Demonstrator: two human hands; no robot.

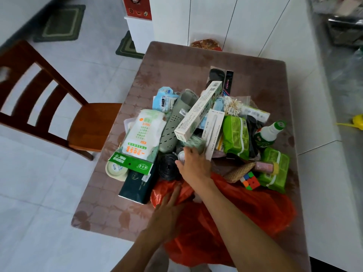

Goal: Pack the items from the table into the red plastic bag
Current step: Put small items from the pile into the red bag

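The red plastic bag lies crumpled at the table's near edge. My left hand rests flat with straight fingers on the bag's left rim. My right hand reaches over the bag into the pile, its fingers curled around a small white round thing beside a black roll of bags. The pile holds a white-green glove pack, a grey-green slipper, a long white box, green wipes packs, a bottle and a puzzle cube.
The brown patterned table is bare at its far end. A wooden chair stands to the left on the tiled floor. White cabinets rise behind the table, and a counter with clutter runs along the right.
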